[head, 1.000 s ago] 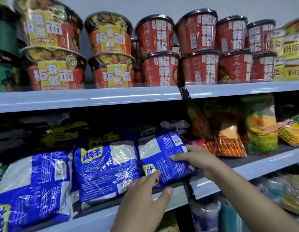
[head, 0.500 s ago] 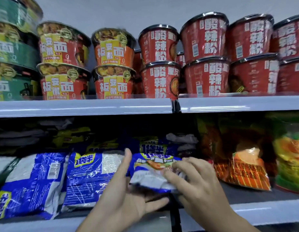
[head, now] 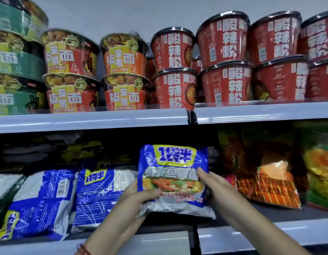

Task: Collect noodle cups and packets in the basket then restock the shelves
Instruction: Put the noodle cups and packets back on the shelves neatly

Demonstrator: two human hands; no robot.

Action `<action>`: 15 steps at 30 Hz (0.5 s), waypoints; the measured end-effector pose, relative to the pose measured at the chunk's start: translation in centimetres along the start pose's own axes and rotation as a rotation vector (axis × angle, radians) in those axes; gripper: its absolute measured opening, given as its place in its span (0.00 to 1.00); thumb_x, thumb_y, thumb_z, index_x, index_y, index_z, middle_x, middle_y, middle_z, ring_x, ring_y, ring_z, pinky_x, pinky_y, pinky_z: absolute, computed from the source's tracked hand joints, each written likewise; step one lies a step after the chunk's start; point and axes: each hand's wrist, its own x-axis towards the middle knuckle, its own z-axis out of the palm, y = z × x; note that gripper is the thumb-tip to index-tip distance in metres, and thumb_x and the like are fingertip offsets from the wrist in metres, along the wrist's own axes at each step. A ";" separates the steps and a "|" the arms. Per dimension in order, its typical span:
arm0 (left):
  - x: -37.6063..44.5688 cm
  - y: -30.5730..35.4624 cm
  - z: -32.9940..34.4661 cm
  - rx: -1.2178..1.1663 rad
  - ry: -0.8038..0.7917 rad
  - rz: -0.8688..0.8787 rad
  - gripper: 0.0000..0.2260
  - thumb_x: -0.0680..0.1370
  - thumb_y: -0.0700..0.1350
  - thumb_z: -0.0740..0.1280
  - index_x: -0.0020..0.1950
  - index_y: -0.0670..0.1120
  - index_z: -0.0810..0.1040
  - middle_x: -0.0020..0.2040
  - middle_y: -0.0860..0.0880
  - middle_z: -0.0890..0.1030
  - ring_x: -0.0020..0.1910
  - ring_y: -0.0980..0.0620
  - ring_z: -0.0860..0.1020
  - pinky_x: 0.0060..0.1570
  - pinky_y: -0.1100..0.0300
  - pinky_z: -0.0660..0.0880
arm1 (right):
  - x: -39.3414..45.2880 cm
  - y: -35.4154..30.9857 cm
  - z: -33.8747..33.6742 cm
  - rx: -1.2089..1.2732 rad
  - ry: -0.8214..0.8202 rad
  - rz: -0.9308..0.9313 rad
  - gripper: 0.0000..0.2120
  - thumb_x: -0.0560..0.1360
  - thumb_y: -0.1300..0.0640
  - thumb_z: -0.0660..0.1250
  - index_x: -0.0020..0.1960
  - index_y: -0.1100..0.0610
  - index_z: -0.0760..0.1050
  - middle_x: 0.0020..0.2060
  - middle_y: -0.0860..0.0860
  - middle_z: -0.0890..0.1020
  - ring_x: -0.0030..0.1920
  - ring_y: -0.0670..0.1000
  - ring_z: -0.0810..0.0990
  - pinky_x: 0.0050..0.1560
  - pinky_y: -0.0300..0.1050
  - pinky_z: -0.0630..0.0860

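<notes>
Lower shelf (head: 251,234): rear pkts too dark

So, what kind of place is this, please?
Most likely a grocery shop aisle: stacked red noodle cups fill the upper shelf, blue packets lie below, and both hands hold a blue noodle packet.

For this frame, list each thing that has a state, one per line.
Held packet: upright, front facing the camera, lifted in front of the lower shelf.
Left hand: grips the packet's lower left.
Right hand: holds its right edge.
Blue packets: lying on the lower shelf.
Red cups: stacked two high, sealed.
</notes>
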 end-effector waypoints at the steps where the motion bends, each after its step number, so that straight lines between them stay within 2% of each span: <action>1: 0.2 0.1 -0.1 0.090 0.009 0.048 0.15 0.74 0.28 0.66 0.57 0.40 0.76 0.41 0.42 0.85 0.33 0.50 0.83 0.29 0.65 0.76 | 0.4 -0.3 0.2 0.002 0.009 -0.024 0.23 0.72 0.43 0.69 0.61 0.55 0.78 0.52 0.52 0.86 0.54 0.54 0.85 0.65 0.58 0.75; 2: 0.6 0.0 -0.5 0.204 0.027 0.103 0.18 0.75 0.30 0.68 0.61 0.45 0.76 0.43 0.46 0.86 0.34 0.52 0.83 0.32 0.66 0.75 | 0.6 -0.5 0.3 -0.011 0.029 -0.040 0.18 0.75 0.47 0.68 0.60 0.56 0.79 0.51 0.53 0.86 0.53 0.54 0.85 0.63 0.56 0.76; 4: 1.1 -0.3 -1.4 0.435 0.035 0.236 0.30 0.75 0.36 0.72 0.69 0.61 0.68 0.53 0.55 0.84 0.47 0.56 0.83 0.45 0.61 0.76 | 1.0 -0.7 0.3 -0.026 0.037 -0.050 0.14 0.78 0.50 0.66 0.60 0.56 0.78 0.51 0.52 0.86 0.52 0.53 0.85 0.56 0.50 0.79; 6: 1.2 -0.5 -2.1 0.583 0.035 0.309 0.43 0.75 0.41 0.74 0.73 0.73 0.52 0.58 0.65 0.80 0.55 0.63 0.80 0.55 0.58 0.76 | 1.2 -0.7 0.0 -0.057 0.023 -0.065 0.13 0.78 0.52 0.66 0.60 0.55 0.78 0.51 0.51 0.86 0.51 0.51 0.85 0.51 0.45 0.78; 8: 1.3 -0.7 -2.1 0.753 0.058 0.301 0.51 0.73 0.50 0.75 0.67 0.79 0.34 0.54 0.73 0.77 0.52 0.70 0.78 0.51 0.66 0.75 | 1.4 -0.6 -0.3 -0.125 0.043 -0.094 0.12 0.77 0.52 0.67 0.59 0.55 0.78 0.49 0.49 0.87 0.50 0.50 0.86 0.46 0.40 0.78; 10: 1.6 -1.3 -2.2 0.969 0.103 0.338 0.53 0.73 0.58 0.73 0.62 0.76 0.23 0.49 0.74 0.73 0.45 0.69 0.77 0.42 0.70 0.74 | 1.6 -0.5 -0.5 -0.184 0.083 -0.130 0.11 0.76 0.52 0.69 0.57 0.54 0.78 0.47 0.47 0.87 0.46 0.47 0.86 0.40 0.35 0.78; 11: 1.8 -1.5 -2.3 1.068 0.127 0.384 0.54 0.73 0.60 0.71 0.62 0.73 0.20 0.50 0.72 0.71 0.44 0.67 0.77 0.39 0.69 0.73 | 1.8 -0.4 -0.6 -0.204 0.098 -0.139 0.10 0.76 0.53 0.69 0.57 0.54 0.79 0.45 0.46 0.87 0.45 0.46 0.86 0.37 0.33 0.78; 12: 2.1 -1.8 -2.5 1.164 0.147 0.439 0.54 0.73 0.62 0.70 0.63 0.70 0.19 0.53 0.70 0.70 0.46 0.64 0.76 0.40 0.68 0.72 | 1.9 -0.3 -0.6 -0.218 0.104 -0.138 0.10 0.76 0.53 0.69 0.56 0.54 0.79 0.44 0.46 0.87 0.43 0.46 0.86 0.36 0.32 0.77; 15: 2.8 -1.9 -2.6 1.477 0.185 0.562 0.52 0.73 0.66 0.66 0.68 0.64 0.19 0.62 0.60 0.64 0.57 0.57 0.70 0.52 0.65 0.70 | 2.6 0.6 -0.9 -0.282 0.069 -0.082 0.11 0.76 0.53 0.70 0.57 0.55 0.79 0.45 0.47 0.87 0.45 0.47 0.86 0.38 0.34 0.77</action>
